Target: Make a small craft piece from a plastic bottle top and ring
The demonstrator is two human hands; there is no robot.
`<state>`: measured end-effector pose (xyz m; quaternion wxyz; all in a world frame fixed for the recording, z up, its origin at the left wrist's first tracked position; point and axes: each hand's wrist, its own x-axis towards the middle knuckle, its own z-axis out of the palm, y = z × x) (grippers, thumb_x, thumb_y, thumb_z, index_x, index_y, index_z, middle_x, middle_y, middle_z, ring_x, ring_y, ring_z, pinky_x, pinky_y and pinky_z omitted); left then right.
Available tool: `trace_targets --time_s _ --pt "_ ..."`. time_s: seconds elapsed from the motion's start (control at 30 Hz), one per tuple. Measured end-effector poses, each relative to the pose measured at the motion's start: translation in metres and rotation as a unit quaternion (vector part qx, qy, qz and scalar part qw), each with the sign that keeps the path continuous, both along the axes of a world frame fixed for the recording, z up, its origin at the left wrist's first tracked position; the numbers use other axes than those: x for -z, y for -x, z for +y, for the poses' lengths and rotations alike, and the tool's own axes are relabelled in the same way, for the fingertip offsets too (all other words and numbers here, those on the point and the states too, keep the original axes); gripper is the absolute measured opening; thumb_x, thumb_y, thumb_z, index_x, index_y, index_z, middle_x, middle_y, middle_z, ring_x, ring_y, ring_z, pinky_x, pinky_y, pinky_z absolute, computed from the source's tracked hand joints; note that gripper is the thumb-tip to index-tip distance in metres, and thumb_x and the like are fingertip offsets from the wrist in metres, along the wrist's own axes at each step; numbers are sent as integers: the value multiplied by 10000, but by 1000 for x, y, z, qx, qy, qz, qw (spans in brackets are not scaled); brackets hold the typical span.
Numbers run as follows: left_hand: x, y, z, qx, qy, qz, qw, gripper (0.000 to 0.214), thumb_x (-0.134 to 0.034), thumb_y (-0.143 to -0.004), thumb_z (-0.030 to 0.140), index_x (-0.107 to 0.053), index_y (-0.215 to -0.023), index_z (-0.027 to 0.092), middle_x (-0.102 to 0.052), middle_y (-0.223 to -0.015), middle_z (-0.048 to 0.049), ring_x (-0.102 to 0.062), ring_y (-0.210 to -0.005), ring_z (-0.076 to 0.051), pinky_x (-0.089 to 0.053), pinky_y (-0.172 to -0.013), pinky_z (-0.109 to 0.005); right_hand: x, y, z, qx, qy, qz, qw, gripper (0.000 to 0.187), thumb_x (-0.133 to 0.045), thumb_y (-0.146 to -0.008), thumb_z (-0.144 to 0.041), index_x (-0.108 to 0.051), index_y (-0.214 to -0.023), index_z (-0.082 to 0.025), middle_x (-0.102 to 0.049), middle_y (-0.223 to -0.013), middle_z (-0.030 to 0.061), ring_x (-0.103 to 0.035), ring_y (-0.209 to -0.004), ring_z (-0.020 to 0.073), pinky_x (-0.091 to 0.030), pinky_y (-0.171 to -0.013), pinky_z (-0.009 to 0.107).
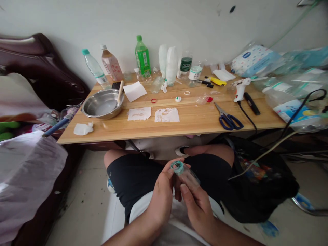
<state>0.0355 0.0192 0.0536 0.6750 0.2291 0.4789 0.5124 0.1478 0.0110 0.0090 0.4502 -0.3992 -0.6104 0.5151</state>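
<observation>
Over my lap, a clear plastic bottle piece (pixel 188 177) with a teal ring round its open neck is held between both hands. My left hand (pixel 165 188) wraps the neck side, its fingers behind the plastic. My right hand (pixel 196 201) grips the body from the lower right, thumb on top. The bottle's far end is hidden by my right hand. On the table in front lie two pieces of white paper, a left piece (pixel 139 113) and a right piece (pixel 167 115), both with brownish marks.
The wooden table (pixel 115 129) carries a metal bowl (pixel 89 114) with a wooden-handled tool, blue-handled scissors (pixel 229 122), a white glue gun (pixel 240 91), a yellow cutter (pixel 217 81) and several bottles along the wall. A black bag (pixel 258 198) lies at right.
</observation>
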Motion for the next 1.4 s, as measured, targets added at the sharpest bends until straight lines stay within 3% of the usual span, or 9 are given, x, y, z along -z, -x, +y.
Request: trace_targets --time_s 0.07,0.2,0.37,0.6,0.67,0.8,0.97,1.2,1.4 --pt "-1 1 1 -1 9 -19 1000 453 -368 -931 374 -614 -1254 174 -692 -1143 -111 -482 -587 -112 -359 -482 -227 1 0 0 -8 14 8 1000 373 -443 -1023 -322 -600 -1362 -335 -699 -1005 61 -615 -685 183 -536 -607 300" --pt "-4 2 3 5 25 -31 999 475 -376 -915 380 -604 -1268 156 -688 -1139 -126 -511 -623 -126 -369 -475 -220 1 -1 2 2 -3 1 1000 350 -477 -1012 -337 -632 -1326 -337 -688 -944 55 -639 -829 213 -552 -729 316" --pt "-4 5 4 9 24 -30 999 498 -387 -925 404 -609 -1291 150 -674 -1171 -136 -540 -622 -132 -413 -456 -228 -3 -1 4 -11 32 49 998 341 -445 -1023 -370 -663 -1284 -342 -622 -717 17 -549 -570 174 -503 -535 283" --pt "2 7 2 14 10 -45 999 552 -439 -926 494 -596 -1322 143 -681 -1148 -156 -599 -665 -180 -453 -440 -266 8 0 2 -17 103 118 988 321 -431 -1021 -412 -699 -1129 -270 -546 -706 17 -502 -584 168 -469 -536 299" --pt "3 7 0 -15 -6 -5 1000 522 -540 -903 483 -581 -1332 186 -665 -1197 -138 -635 -799 -207 -504 -529 -279 12 1 3 0 124 136 983 326 -431 -1023 -420 -699 -970 -243 -519 -688 11 -478 -579 156 -431 -510 282" --pt "5 11 -3 -137 -85 159 974 409 -724 -839 348 -595 -1216 257 -617 -1269 -80 -582 -1153 -230 -488 -979 -351 10 4 7 36 111 123 986 341 -470 -1010 -433 -628 -802 -214 -499 -671 -5 -464 -561 131 -402 -490 255" --pt "10 18 3 -99 -106 181 973 278 -729 -843 310 -624 -1079 207 -667 -1094 -79 -633 -1028 -202 -504 -945 -343 4 1 10 28 65 67 995 336 -463 -1015 -398 -608 -772 -216 -482 -641 -14 -460 -563 132 -412 -514 251" --pt "11 20 11 -92 -87 112 986 191 -795 -771 274 -693 -897 173 -751 -902 -55 -699 -875 -177 -554 -828 -291 7 -1 11 18 38 55 998 252 -485 -1010 -341 -720 -1048 -256 -532 -782 17 -517 -649 142 -459 -540 248" --pt "11 25 11 -76 -78 139 984 184 -802 -757 317 -781 -849 159 -786 -841 -78 -712 -819 -210 -572 -767 -308 12 -2 11 30 1 2 1000 294 -501 -1002 -343 -705 -1207 -293 -545 -739 21 -537 -678 172 -496 -572 266"
